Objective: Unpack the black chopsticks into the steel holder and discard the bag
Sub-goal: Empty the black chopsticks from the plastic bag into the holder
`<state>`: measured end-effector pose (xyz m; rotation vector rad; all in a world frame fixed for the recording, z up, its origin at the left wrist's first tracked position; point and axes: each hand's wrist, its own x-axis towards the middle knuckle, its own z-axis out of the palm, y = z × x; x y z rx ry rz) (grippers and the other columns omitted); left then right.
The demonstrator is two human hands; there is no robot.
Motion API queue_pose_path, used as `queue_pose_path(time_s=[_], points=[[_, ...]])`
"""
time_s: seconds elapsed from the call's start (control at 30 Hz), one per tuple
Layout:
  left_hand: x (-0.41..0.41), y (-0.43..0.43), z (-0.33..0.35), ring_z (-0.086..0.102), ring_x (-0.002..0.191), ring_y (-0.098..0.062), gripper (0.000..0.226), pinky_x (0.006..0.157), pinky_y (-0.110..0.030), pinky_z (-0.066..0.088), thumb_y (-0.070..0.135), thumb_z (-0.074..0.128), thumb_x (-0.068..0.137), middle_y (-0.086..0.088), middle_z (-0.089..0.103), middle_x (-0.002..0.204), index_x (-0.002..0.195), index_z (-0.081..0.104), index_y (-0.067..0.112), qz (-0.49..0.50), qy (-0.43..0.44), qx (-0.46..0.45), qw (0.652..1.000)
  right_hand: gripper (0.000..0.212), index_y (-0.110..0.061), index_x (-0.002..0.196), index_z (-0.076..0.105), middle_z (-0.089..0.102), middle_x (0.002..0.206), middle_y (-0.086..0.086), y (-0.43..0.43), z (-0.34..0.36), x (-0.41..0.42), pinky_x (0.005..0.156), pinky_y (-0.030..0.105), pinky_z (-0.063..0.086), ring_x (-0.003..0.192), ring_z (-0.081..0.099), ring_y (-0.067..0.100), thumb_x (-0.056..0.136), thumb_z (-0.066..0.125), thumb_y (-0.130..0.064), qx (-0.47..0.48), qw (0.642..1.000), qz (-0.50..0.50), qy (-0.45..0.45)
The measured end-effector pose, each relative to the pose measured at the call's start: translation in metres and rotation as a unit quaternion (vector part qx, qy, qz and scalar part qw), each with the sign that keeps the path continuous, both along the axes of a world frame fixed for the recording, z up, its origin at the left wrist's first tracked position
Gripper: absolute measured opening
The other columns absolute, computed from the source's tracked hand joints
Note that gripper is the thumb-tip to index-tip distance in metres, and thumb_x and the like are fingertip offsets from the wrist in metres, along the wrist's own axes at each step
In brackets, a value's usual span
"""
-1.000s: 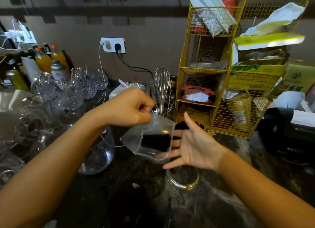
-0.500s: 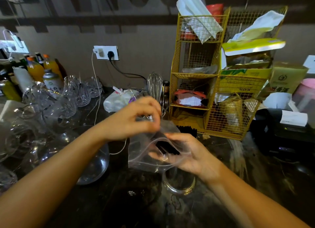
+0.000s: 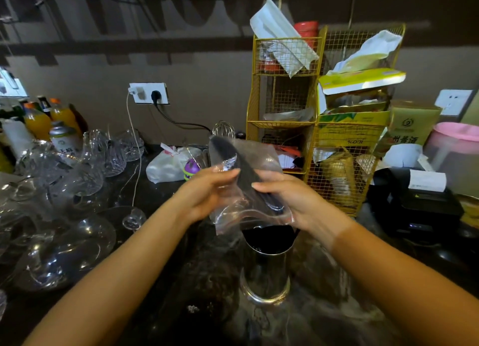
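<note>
A clear plastic bag (image 3: 261, 159) is held up over the counter, with a bundle of black chopsticks (image 3: 241, 169) inside it running from upper left to lower right. My left hand (image 3: 207, 193) grips the bag's left edge. My right hand (image 3: 293, 200) grips the bag's lower right side around the chopsticks. The bag's open mouth faces down, right above the steel holder (image 3: 265, 268), which stands upright on the dark counter. The holder's inside looks dark.
Several glass vessels (image 3: 59, 190) crowd the left of the counter, with bottles (image 3: 39, 123) behind. A yellow wire rack (image 3: 313, 128) full of packets stands behind the bag. A white tied bag (image 3: 168, 164) and a whisk (image 3: 224, 130) sit at the back. A black printer (image 3: 420, 203) is at right.
Both hands have tilted the bag so that its mouth now points down over the holder. The right hand went from open to gripping the bag. The view has shifted a little.
</note>
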<state>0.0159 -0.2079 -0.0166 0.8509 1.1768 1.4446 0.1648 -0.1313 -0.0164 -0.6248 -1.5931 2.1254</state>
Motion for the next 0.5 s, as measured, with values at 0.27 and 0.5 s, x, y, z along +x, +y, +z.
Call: queue_pose_path(time_s=[0.27, 0.5], points=[[0.011, 0.040, 0.025, 0.065, 0.066, -0.014, 0.014, 0.054, -0.024, 0.058, 0.002, 0.060, 0.076, 0.001, 0.070, 0.072, 0.076, 0.060, 0.016, 0.040, 0.139, 0.040, 0.989, 0.024, -0.003, 0.100, 0.064, 0.072, 0.089, 0.007, 0.028, 0.014, 0.007, 0.084, 0.030, 0.055, 0.085, 0.067, 0.016, 0.077, 0.062, 0.003, 0.145, 0.979, -0.140, -0.019], [0.017, 0.042, 0.027, 0.068, 0.063, -0.009, 0.025, 0.054, -0.020, 0.055, -0.001, 0.060, 0.076, 0.009, 0.074, 0.066, 0.086, 0.062, 0.022, 0.020, 0.235, 0.096, 0.967, 0.019, -0.012, 0.078, 0.062, 0.067, 0.078, 0.007, 0.035, 0.015, 0.020, 0.060, 0.020, 0.052, 0.070, 0.065, 0.014, 0.074, 0.062, 0.007, 0.232, 0.964, -0.126, -0.045]])
